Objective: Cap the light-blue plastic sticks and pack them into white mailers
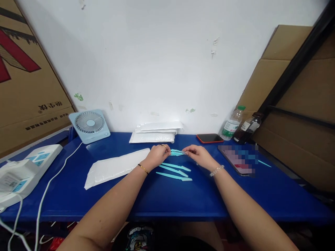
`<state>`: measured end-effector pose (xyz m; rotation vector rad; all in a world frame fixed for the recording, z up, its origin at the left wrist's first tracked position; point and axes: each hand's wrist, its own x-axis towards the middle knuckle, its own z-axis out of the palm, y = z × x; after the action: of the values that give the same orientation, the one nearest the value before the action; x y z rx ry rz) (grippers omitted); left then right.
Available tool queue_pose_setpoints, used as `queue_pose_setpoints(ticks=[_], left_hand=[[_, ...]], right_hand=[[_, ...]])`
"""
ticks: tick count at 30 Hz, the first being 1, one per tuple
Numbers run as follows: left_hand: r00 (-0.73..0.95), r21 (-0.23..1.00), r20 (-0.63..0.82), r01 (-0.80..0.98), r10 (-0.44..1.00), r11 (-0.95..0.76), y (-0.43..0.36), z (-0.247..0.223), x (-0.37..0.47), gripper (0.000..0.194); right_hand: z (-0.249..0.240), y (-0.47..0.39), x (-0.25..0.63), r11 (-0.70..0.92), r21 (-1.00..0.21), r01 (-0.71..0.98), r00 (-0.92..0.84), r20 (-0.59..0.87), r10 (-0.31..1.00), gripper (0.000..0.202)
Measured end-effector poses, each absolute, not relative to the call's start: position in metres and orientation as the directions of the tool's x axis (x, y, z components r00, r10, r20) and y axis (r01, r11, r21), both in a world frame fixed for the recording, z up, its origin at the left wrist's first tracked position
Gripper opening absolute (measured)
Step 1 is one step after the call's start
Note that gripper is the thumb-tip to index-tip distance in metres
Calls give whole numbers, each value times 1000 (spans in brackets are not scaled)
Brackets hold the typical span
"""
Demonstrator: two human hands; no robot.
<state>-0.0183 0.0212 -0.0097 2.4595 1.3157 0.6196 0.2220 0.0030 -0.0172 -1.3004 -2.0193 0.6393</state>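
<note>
My left hand point(158, 155) and my right hand point(199, 155) face each other above the blue table point(180, 202). Between their pinched fingertips is a small bunch of teal eyebrow razors point(177, 152), gripped at both ends. Something clear may be at the right end, too small to make out. Below the hands, several loose eyebrow razors point(174, 176) lie roughly side by side, their wider ends to the right. A white padded envelope point(115, 168) lies flat beside my left hand, its right end close to the wrist.
More white envelopes point(154, 136) are stacked against the wall. A fan point(90, 123) and a power strip point(42, 167) with cables stand left. A red-edged phone point(210, 138), two bottles point(231, 125) and another phone point(235, 161) are right, with a teal strip point(265, 163) beyond it.
</note>
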Motion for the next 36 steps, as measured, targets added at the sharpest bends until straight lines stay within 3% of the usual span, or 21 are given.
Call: queue_pose_setpoints(ticks=[6, 12, 18, 25, 31, 33, 36], left_hand=[[499, 496, 235, 676, 834, -544, 21, -11, -17, 15], [596, 563, 151, 604, 789, -564, 13, -10, -14, 20], [516, 307, 256, 758, 817, -575, 24, -16, -21, 18], [541, 242, 209, 779, 815, -579, 31, -19, -24, 18], [547, 148, 210, 802, 810, -579, 31, -18, -21, 26], [543, 170, 217, 798, 811, -579, 30, -17, -22, 26], [521, 293, 238, 766, 820, -572, 28, -14, -23, 25]], right_hand=[[-19, 0, 213, 409, -709, 574, -315, 270, 910, 24], [-12, -5, 212, 396, -752, 527, -396, 195, 897, 25], [-7, 9, 253, 325, -560, 762, -127, 363, 923, 20], [-21, 17, 264, 317, -422, 849, -292, 126, 948, 15], [-23, 15, 255, 352, -333, 875, -339, 100, 936, 5], [-21, 12, 252, 358, -351, 865, -344, 105, 933, 3], [-15, 8, 247, 349, -508, 787, -324, 140, 936, 6]])
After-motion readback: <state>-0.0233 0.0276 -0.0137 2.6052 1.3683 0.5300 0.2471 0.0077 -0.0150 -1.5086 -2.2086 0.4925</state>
